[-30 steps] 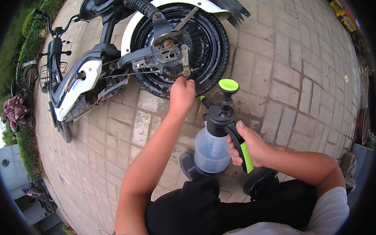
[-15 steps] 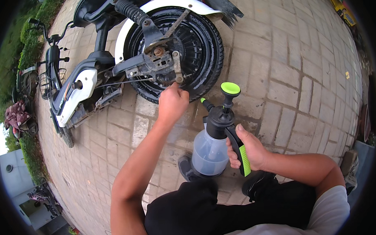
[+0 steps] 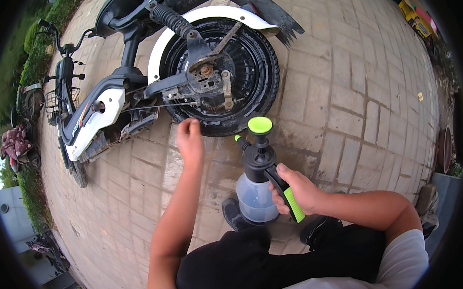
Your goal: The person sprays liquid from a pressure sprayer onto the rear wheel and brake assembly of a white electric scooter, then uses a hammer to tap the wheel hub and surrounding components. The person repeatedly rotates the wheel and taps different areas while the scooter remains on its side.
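Observation:
A white and black electric scooter (image 3: 95, 124) is in front of me, its rear wheel (image 3: 257, 67) bearing a rusty, dirty bracket around the axle (image 3: 206, 70). My left hand (image 3: 189, 138) is by the lower left edge of the tyre, fingers curled together; whether they hold anything is hidden. My right hand (image 3: 302, 190) grips the black and green handle of a pump sprayer (image 3: 256, 197). Its translucent bottle holds clear liquid, and its lime-tipped nozzle (image 3: 239, 140) points up toward the wheel.
Grey paving (image 3: 352, 89) surrounds the scooter, with my dark shoes beside the sprayer. Parked two-wheelers (image 3: 26, 106), one with a maroon cover, line the hedge (image 3: 34, 202) at left. A yellow box (image 3: 416, 18) and a brown pot (image 3: 443, 150) are at the far right.
My left hand has left the bracket and moved left and down to the tyre's edge. My right hand and the sprayer have shifted slightly left and down in view.

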`<state>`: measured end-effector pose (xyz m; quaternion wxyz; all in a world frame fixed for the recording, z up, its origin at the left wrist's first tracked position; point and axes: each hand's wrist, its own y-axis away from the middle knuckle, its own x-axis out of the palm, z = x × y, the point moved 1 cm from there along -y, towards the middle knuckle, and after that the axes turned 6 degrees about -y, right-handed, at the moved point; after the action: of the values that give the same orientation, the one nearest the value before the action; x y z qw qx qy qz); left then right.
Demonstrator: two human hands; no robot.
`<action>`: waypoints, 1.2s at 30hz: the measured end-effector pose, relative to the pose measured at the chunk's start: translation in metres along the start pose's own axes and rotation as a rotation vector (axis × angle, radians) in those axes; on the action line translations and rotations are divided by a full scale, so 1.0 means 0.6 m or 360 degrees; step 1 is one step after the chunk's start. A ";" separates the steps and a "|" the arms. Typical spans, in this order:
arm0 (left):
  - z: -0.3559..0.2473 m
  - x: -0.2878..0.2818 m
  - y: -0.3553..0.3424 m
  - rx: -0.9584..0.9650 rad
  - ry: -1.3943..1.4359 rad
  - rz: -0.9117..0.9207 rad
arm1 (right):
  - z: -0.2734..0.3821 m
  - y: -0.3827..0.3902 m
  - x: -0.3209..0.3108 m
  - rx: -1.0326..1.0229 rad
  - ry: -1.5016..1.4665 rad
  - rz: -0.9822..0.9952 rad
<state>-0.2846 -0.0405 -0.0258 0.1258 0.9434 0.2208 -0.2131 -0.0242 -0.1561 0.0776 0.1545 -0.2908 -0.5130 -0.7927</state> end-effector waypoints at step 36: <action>0.062 0.001 0.005 -0.0765 0.0646 0.0422 | 0.026 -0.021 0.011 0.0109 -0.0046 -0.0064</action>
<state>-0.2958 -0.0553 -0.0583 0.3245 0.9305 0.1607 0.0553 -0.0314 -0.1364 0.0775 0.1411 -0.2864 -0.5476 -0.7734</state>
